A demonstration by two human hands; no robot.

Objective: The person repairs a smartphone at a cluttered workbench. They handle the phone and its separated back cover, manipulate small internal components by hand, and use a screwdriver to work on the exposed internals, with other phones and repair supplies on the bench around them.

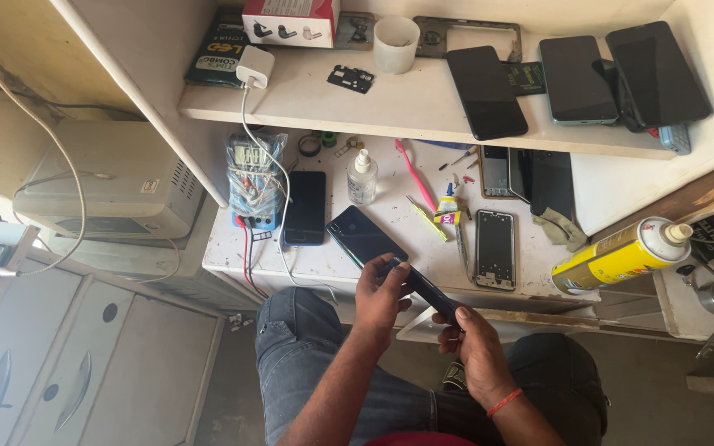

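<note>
I hold a dark phone edge-up over my lap, in front of the white workbench. My left hand grips its far end with the fingers curled over the edge. My right hand, with a red band at the wrist, grips the near end. Just beyond my left hand a second dark phone lies flat and slanted on the bench. Another black phone lies to its left, with a white cable beside it.
On the bench stand a wrapped multimeter, a small clear bottle, a pink toothbrush, a phone frame and a yellow spray can. The shelf above carries several phones, a white cup and a charger.
</note>
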